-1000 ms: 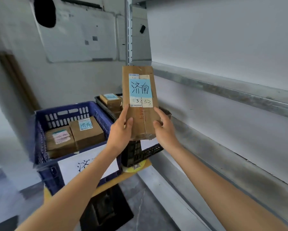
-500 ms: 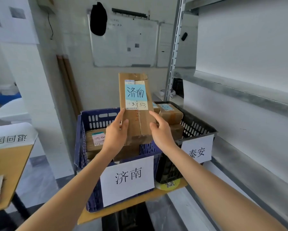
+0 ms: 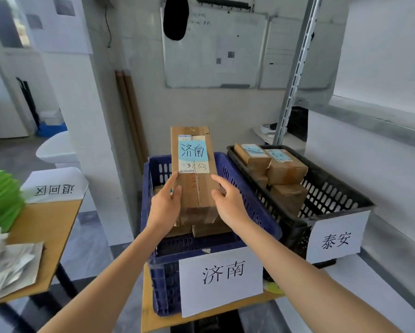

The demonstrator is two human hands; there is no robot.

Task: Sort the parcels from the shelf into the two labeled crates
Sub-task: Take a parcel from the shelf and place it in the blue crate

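The 济南-tagged parcel (image 3: 194, 179) is hanging upright over the blue crate (image 3: 165, 280), whose sign is matching. Lowering it flat onto the boxes inside (image 3: 208, 228) is looking wiser than dropping it. The left hand (image 3: 164, 205) and right hand (image 3: 230, 205) are pinching its lower side edges, fingers (image 3: 174, 180) lying along its face.

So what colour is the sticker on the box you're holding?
Light blue with dark writing: the sticker on the box, head view.
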